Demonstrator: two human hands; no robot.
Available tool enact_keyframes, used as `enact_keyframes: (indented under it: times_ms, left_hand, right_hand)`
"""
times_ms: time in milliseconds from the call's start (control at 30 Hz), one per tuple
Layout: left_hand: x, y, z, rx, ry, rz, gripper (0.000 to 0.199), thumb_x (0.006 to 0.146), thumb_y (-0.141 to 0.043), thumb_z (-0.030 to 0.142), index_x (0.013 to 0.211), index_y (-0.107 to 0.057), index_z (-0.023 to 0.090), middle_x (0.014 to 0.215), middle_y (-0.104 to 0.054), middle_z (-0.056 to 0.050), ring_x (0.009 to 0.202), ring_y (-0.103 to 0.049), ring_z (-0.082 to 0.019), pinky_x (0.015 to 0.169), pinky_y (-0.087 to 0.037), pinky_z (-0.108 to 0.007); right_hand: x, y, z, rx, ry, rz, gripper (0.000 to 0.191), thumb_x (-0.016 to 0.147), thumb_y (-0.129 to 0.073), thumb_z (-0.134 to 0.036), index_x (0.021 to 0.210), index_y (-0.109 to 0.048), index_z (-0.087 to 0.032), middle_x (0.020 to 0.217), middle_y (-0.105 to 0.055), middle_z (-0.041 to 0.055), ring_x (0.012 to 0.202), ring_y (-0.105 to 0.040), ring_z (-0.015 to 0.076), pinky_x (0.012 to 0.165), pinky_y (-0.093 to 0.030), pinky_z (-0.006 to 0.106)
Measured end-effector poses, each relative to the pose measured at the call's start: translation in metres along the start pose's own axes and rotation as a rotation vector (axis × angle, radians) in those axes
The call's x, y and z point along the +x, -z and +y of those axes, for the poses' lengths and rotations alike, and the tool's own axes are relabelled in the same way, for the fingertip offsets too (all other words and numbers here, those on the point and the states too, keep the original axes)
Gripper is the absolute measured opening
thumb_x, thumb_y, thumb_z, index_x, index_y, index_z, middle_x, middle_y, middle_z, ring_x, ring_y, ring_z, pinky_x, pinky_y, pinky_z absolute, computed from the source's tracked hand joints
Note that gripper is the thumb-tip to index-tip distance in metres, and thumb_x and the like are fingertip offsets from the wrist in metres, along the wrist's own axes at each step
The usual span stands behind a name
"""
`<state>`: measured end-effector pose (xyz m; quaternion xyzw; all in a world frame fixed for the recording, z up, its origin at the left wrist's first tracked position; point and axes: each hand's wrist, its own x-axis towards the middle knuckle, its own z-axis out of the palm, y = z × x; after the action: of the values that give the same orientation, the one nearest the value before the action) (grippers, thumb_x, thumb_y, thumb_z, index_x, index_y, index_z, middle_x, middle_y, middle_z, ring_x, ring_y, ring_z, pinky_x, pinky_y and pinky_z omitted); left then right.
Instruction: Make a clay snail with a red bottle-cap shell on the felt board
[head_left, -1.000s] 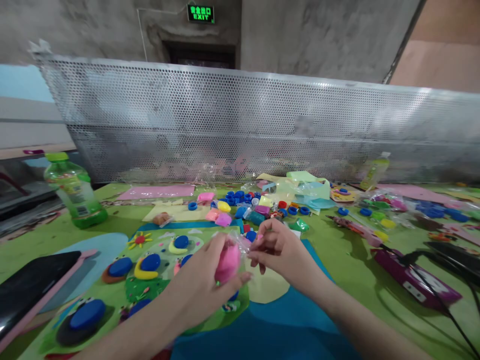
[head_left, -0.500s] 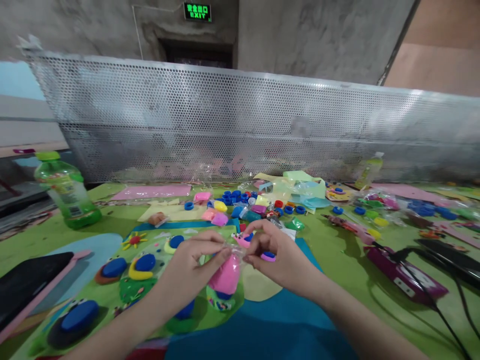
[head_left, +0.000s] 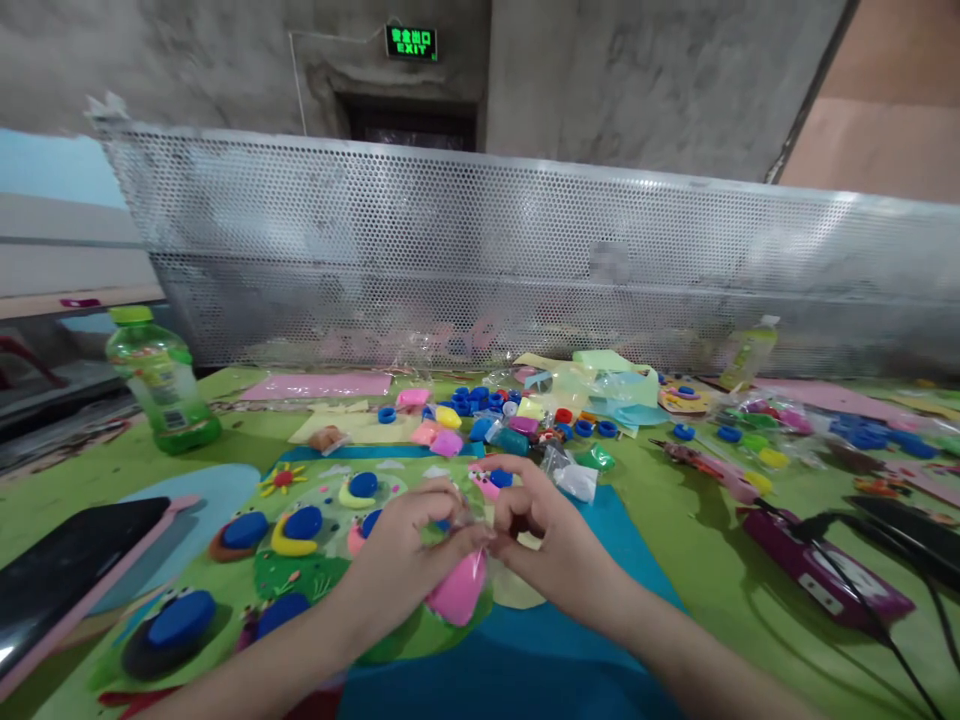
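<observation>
A small clear packet of pink modelling clay [head_left: 459, 590] hangs between my two hands. My left hand [head_left: 420, 540] pinches its top edge between thumb and fingers. Close against it, my right hand [head_left: 536, 525] pinches the same top edge of the plastic, its fingers curled. Beneath them lies a green craft board [head_left: 330, 475] with blue discs, such as one on a yellow clay crescent [head_left: 292, 540], and a red and yellow sun [head_left: 282, 478]. My left hand and forearm hide part of the board.
A phone [head_left: 75, 570] lies at the left, near a green-capped bottle [head_left: 169, 385]. Blue caps [head_left: 472, 398] and clay packets [head_left: 446, 440] are strewn behind the board. At the right sit a purple power strip [head_left: 825, 575] with cables and a pink glue gun [head_left: 720, 475]. A perforated metal panel [head_left: 412, 230] stands behind.
The view has shifted slightly, so the scene sits a little further right. The pink packet hangs slightly lower, and both hands keep their pinch on its top edge.
</observation>
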<state>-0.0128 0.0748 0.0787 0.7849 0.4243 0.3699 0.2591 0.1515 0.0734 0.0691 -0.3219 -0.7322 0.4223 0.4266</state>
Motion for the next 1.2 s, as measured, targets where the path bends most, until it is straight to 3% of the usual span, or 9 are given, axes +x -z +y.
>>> enact_keyframes:
  times_ms: [133, 233, 333, 433, 533, 667, 800, 967, 1200]
  left_hand:
    - [0.005, 0.009, -0.003, 0.004, 0.005, 0.019, 0.035, 0.082, -0.041, 0.042, 0.058, -0.051, 0.019, 0.065, -0.057, 0.0, 0.061, -0.055, -0.013, 0.056, -0.045, -0.024]
    - [0.016, 0.028, -0.017, 0.113, 0.073, 0.168, 0.035, 0.082, -0.038, 0.045, 0.062, -0.051, 0.02, 0.061, -0.056, 0.0, 0.057, -0.055, -0.016, 0.054, -0.045, -0.026]
    - [0.032, 0.047, -0.04, 0.262, 0.096, 0.355, 0.03, 0.081, -0.041, 0.045, 0.078, -0.057, 0.02, 0.088, -0.061, -0.006, 0.087, -0.057, -0.024, 0.077, -0.043, -0.036]
    - [0.04, 0.053, -0.056, 0.39, 0.096, 0.434, 0.039, 0.085, -0.032, 0.043, 0.103, -0.055, 0.017, 0.105, -0.058, -0.013, 0.108, -0.047, -0.032, 0.089, -0.034, -0.049]
    - [0.034, 0.044, -0.05, 0.476, 0.002, 0.36, 0.038, 0.086, -0.036, 0.043, 0.111, -0.053, 0.02, 0.114, -0.056, -0.011, 0.115, -0.042, -0.032, 0.094, -0.027, -0.054]
    - [0.012, 0.021, -0.024, 0.538, -0.267, 0.164, 0.036, 0.078, -0.055, 0.048, 0.11, -0.054, 0.03, 0.113, -0.06, -0.001, 0.108, -0.049, -0.023, 0.096, -0.031, -0.042]
    - [-0.004, 0.007, -0.012, 0.635, -0.598, 0.212, 0.021, 0.085, -0.052, 0.03, 0.105, -0.055, 0.022, 0.096, -0.065, -0.002, 0.094, -0.057, -0.019, 0.086, -0.04, -0.039]
    - [-0.004, 0.014, -0.01, 0.559, -0.566, 0.158, 0.014, 0.085, -0.054, 0.023, 0.097, -0.059, 0.022, 0.089, -0.068, 0.0, 0.09, -0.058, -0.017, 0.08, -0.044, -0.033]
    - [0.0, 0.024, 0.0, 0.446, -0.557, 0.264, 0.013, 0.085, -0.052, 0.025, 0.086, -0.065, 0.022, 0.075, -0.069, 0.0, 0.071, -0.06, -0.015, 0.065, -0.048, -0.028]
  right_hand:
    - [0.004, 0.009, -0.002, 0.094, -0.035, 0.06, 0.046, 0.069, -0.062, -0.017, 0.108, -0.039, -0.02, 0.073, -0.054, -0.0029, 0.061, -0.05, 0.009, 0.051, -0.039, 0.021]
    - [0.009, 0.019, 0.001, 0.142, 0.0, 0.219, 0.026, 0.071, -0.062, -0.029, 0.088, -0.046, -0.019, 0.073, -0.054, -0.0014, 0.062, -0.051, 0.0093, 0.052, -0.041, 0.022]
    - [0.013, 0.026, 0.005, 0.132, -0.045, 0.321, 0.019, 0.075, -0.058, -0.034, 0.072, -0.047, -0.019, 0.059, -0.052, -0.0031, 0.05, -0.047, 0.0071, 0.046, -0.038, 0.021]
    - [0.014, 0.025, 0.008, 0.138, -0.092, 0.297, 0.019, 0.075, -0.058, -0.035, 0.069, -0.05, -0.018, 0.057, -0.055, -0.0021, 0.047, -0.047, 0.007, 0.043, -0.036, 0.02]
    - [0.014, 0.021, 0.01, 0.168, -0.127, 0.233, 0.021, 0.072, -0.061, -0.037, 0.07, -0.053, -0.018, 0.058, -0.057, -0.0011, 0.046, -0.048, 0.0076, 0.039, -0.034, 0.02]
    - [0.013, 0.014, 0.01, 0.262, -0.19, 0.115, 0.028, 0.07, -0.064, -0.043, 0.074, -0.063, -0.016, 0.064, -0.059, 0.0016, 0.055, -0.053, 0.0097, 0.041, -0.037, 0.019]
    - [0.009, 0.006, 0.006, 0.524, -0.294, -0.014, 0.033, 0.071, -0.063, -0.047, 0.073, -0.066, -0.015, 0.073, -0.06, 0.005, 0.071, -0.056, 0.0128, 0.053, -0.043, 0.021]
    - [0.005, 0.006, 0.002, 0.603, -0.285, -0.058, 0.035, 0.075, -0.059, -0.048, 0.072, -0.068, -0.015, 0.078, -0.061, 0.008, 0.075, -0.055, 0.0139, 0.055, -0.042, 0.022]
    - [0.012, 0.017, 0.008, 0.324, -0.244, 0.005, 0.035, 0.077, -0.054, -0.048, 0.076, -0.069, -0.016, 0.081, -0.063, 0.0072, 0.069, -0.054, 0.0118, 0.05, -0.04, 0.019]
